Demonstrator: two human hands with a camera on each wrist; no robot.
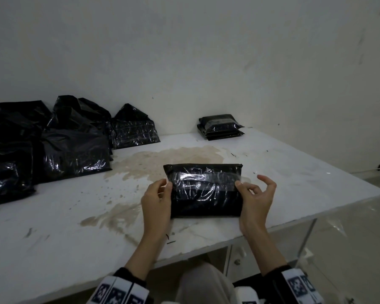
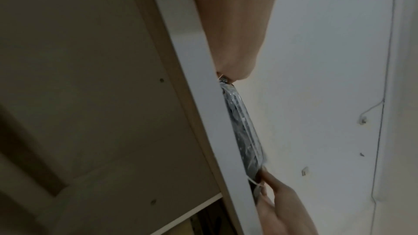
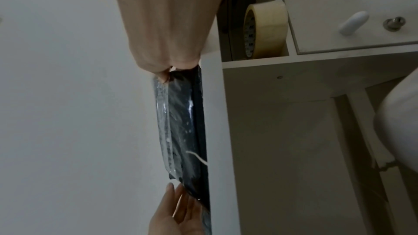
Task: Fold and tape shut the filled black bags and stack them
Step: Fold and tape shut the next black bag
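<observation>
A folded black bag (image 1: pixel 203 194) lies flat on the white table (image 1: pixel 75 216) near its front edge, with a clear tape strip (image 1: pixel 206 178) across its upper half. My left hand (image 1: pixel 159 195) holds the bag's left edge, thumb on top at the tape's end. My right hand (image 1: pixel 251 194) pinches the taped right edge between thumb and forefinger, its other fingers lifted and curled. The left wrist view shows the bag (image 2: pixel 244 131) edge-on. In the right wrist view the bag (image 3: pixel 181 131) lies between my right hand (image 3: pixel 167 76) and my left hand (image 3: pixel 176 206).
A low stack of taped black bags (image 1: pixel 221 127) sits at the back right by the wall. Several unsealed filled bags (image 1: pixel 59 141) are heaped at the left. A brown stain (image 1: pixel 162 159) marks the tabletop. A tape roll (image 3: pixel 264 29) stands in a shelf under the table.
</observation>
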